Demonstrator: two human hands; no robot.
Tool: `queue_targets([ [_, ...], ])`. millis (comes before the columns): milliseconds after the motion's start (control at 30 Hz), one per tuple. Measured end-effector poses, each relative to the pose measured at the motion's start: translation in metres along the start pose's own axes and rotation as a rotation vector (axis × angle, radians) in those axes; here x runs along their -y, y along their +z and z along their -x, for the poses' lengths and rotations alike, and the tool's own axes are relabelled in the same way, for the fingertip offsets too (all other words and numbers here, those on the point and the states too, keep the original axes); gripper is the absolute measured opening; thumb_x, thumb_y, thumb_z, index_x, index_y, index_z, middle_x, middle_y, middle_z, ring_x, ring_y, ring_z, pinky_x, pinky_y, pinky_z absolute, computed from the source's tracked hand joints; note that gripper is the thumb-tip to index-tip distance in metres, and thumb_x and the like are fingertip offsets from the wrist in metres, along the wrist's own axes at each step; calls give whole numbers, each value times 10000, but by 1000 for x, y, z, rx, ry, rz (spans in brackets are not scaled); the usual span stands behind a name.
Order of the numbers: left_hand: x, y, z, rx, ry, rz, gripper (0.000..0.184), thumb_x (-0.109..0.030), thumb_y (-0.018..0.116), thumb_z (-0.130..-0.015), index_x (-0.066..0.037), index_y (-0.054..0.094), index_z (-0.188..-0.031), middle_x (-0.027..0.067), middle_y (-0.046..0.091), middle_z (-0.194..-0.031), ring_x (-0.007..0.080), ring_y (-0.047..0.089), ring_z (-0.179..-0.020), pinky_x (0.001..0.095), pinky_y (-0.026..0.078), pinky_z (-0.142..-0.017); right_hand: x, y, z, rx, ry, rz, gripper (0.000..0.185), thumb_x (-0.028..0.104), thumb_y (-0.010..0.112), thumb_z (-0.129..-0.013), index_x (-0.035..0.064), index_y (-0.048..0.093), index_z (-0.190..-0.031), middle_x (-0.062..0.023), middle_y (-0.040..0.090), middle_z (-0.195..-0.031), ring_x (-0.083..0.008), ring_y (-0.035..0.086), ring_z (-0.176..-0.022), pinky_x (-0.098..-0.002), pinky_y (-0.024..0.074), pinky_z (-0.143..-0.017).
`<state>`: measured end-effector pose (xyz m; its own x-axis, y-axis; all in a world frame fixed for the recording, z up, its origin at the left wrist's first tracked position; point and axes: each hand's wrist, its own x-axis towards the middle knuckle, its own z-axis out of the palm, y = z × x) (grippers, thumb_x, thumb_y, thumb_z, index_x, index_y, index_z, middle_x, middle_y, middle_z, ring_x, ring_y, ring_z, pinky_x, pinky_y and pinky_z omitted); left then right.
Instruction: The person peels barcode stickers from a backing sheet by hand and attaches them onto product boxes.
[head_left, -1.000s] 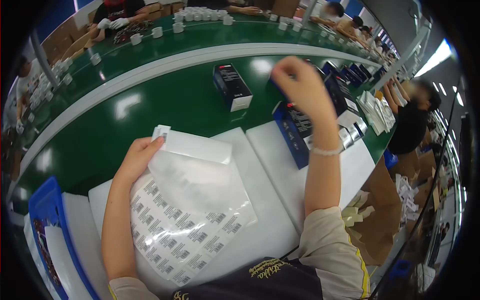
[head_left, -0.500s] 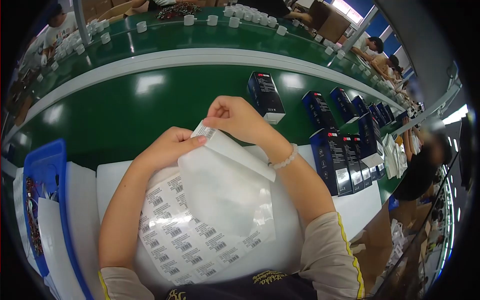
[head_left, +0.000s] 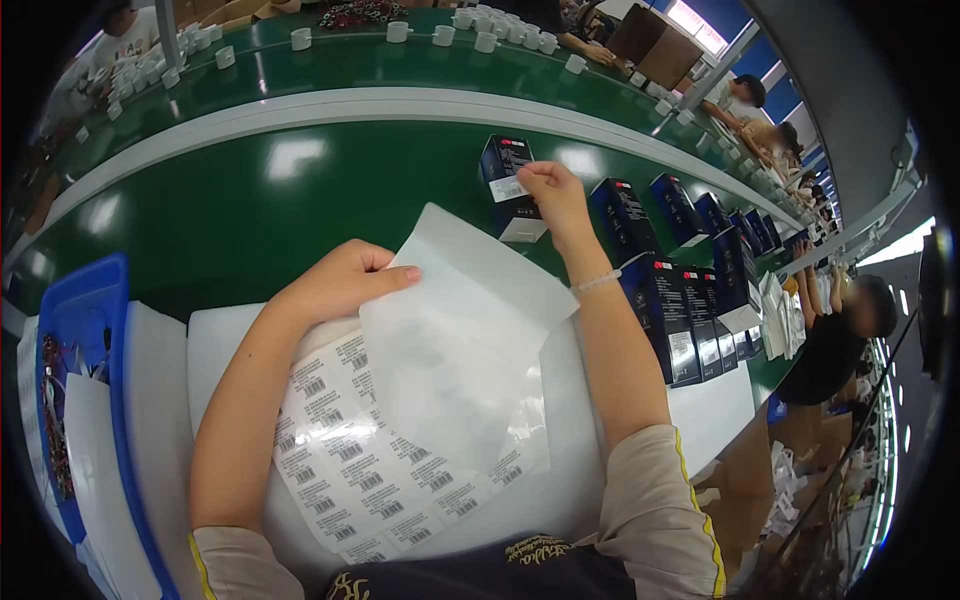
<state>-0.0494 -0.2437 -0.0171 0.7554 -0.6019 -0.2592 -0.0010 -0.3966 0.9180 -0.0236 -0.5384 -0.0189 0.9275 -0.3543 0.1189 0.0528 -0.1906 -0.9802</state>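
Note:
My left hand [head_left: 355,280] pinches the edge of a whitish label backing sheet [head_left: 450,330] between thumb and fingers. Under that sheet lie further sheets of printed barcode labels [head_left: 345,470]. A small white barcode label [head_left: 508,188] is pinched by my right hand [head_left: 557,200], in front of a dark blue box [head_left: 520,222] standing on the green bench. Whether the label touches the box I cannot tell. A beaded bracelet circles my right wrist.
Several dark blue boxes [head_left: 665,320] stand at the right, some with white labels. A blue tray [head_left: 120,400] of wired parts is at the left. White foam [head_left: 230,350] lies under the sheets. White cups [head_left: 397,32] line the far belt; co-workers sit beyond and at right.
My right hand has moved away from the sheet, up and to the right, carrying a peeled label to the lone box. My left hand stays on the sheet.

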Motion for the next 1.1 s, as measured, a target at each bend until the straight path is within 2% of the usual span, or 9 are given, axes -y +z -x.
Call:
queue_targets([
  [500, -1, 1, -1, 27, 43, 9, 371, -344, 654, -841, -50, 593, -623, -19, 495, -566, 55, 431, -499, 189, 389, -524, -13, 3, -5, -70, -9, 58, 127, 49, 610, -810, -4, 594, -923, -58, 606, -733, -115, 568, -636, -198, 453, -572],
  [633, -4, 1, 0, 22, 14, -10, 374, -337, 651, -844, -57, 580, -606, -23, 486, -553, 49, 416, -491, 183, 378, -514, -13, 13, 0, -83, -125, 469, 141, 67, 623, -786, 7, 595, -911, -56, 595, -683, -156, 568, -645, -262, 474, -638],
  [700, -3, 1, 1, 28, 18, -6, 375, -335, 650, -845, -60, 575, -601, -24, 484, -549, 48, 412, -488, 181, 374, -509, -11, 16, 3, -29, -278, 727, 267, 125, 667, -760, 31, 594, -999, -122, 604, -834, -232, 566, -679, -336, 473, -721],
  [733, -3, 1, 1, 32, 25, -2, 376, -332, 649, -846, -62, 570, -596, -25, 481, -546, 47, 407, -485, 180, 370, -505, -13, 21, 5, -34, -277, 728, 267, 125, 667, -760, 31, 594, -999, -122, 604, -834, -232, 566, -679, -336, 473, -721],
  [800, -4, 0, 1, 39, 42, 4, 379, -328, 647, -848, -67, 560, -587, -28, 475, -539, 44, 398, -479, 177, 362, -496, -21, 34, 13, -230, -800, 997, 430, 250, 676, -766, 68, 560, -1138, -201, 541, -1074, -289, 556, -705, -375, 460, -786],
  [867, -2, 0, 0, 30, 49, 3, 381, -326, 646, -849, -67, 555, -584, -28, 474, -538, 44, 396, -479, 177, 359, -492, -19, 42, 24, -92, -750, 1158, 561, 401, 619, -793, 97, 502, -1250, -258, 386, -1313, -348, 582, -739, -390, 479, -762],
  [900, -1, 0, -1, 24, 50, 6, 382, -324, 646, -850, -68, 551, -582, -28, 473, -537, 43, 394, -478, 177, 357, -488, -13, 47, 33, -102, -753, 1157, 561, 401, 619, -793, 97, 502, -1250, -258, 386, -1313, -348, 582, -739, -390, 479, -762],
  [967, -1, 1, 0, 21, 55, 1, 386, -321, 644, -851, -69, 543, -577, -29, 471, -535, 42, 390, -477, 178, 352, -480, 5, 55, 49, 135, -262, 1176, 575, 442, 538, -817, 94, 486, -1272, -309, 370, -1341, -404, 602, -803, -409, 497, -731],
  [1100, -8, 2, 3, 10, 57, -31, 367, -300, 640, -851, -54, 551, -593, -24, 482, -542, 46, 388, -481, 181, 353, -470, 5, 59, 36, 12, -227, 1035, 543, 406, 514, -824, 93, 498, -1268, -306, 430, -1302, -410, 610, -859, -416, 506, -709],
])
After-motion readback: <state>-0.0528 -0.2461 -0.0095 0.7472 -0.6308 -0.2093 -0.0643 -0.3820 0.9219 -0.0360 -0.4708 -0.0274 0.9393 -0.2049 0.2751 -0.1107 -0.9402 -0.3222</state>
